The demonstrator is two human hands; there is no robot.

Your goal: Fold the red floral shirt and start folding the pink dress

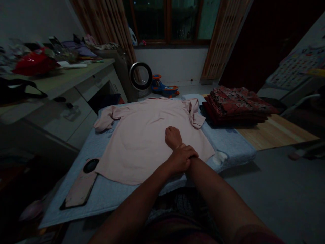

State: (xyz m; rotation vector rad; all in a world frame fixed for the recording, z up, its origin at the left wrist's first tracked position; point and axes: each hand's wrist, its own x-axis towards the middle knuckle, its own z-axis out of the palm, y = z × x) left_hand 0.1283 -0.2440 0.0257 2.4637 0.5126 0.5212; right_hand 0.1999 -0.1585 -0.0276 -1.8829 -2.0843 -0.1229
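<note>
A pale pink shirt (142,135) lies spread flat on a light blue quilted cloth (111,196), its sleeves bent in at both sides. My left hand (181,157) is wrapped round my right wrist. Above the right part of the shirt, my right hand (173,137) is curled into a fist with its back toward me; nothing shows in it. Whether the fist touches the fabric I cannot tell. Near the shirt's lower left corner lies a flat, pink, phone-like thing (80,188) with a dark round disc at its upper end.
Folded dark red patterned fabric (236,105) is stacked at the right, beside a bare wooden board (281,130). A cluttered desk with drawers (68,115) stands at the left. Below the window, a blue and orange ride-on toy (165,88) rests on the floor.
</note>
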